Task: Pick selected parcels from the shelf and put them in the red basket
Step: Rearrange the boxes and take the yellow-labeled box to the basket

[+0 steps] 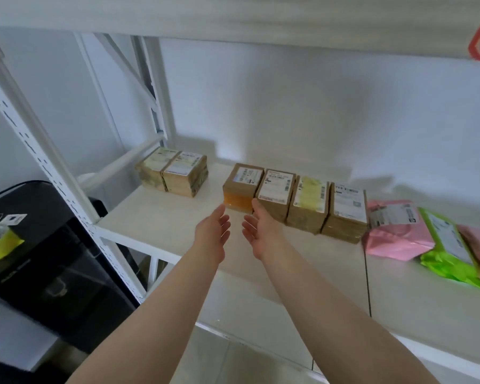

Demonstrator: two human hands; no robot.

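Several brown cardboard parcels with white labels stand in a row on the white shelf [155, 217]. The leftmost of that row, a box with an orange front [240, 187], sits just beyond my fingertips. Two more taped boxes [175, 173] stand at the back left. My left hand [212, 231] and my right hand [261, 230] reach side by side over the shelf, palms facing each other, fingers apart, holding nothing. The right thumb nearly touches the second box [275, 189]. No red basket is in view.
Pink [394, 231] and green [449, 250] soft mailer bags lie at the right of the shelf. A white slotted upright [39, 151] stands at the left, with a black case [47, 259] below it. An upper shelf board [233, 20] hangs overhead.
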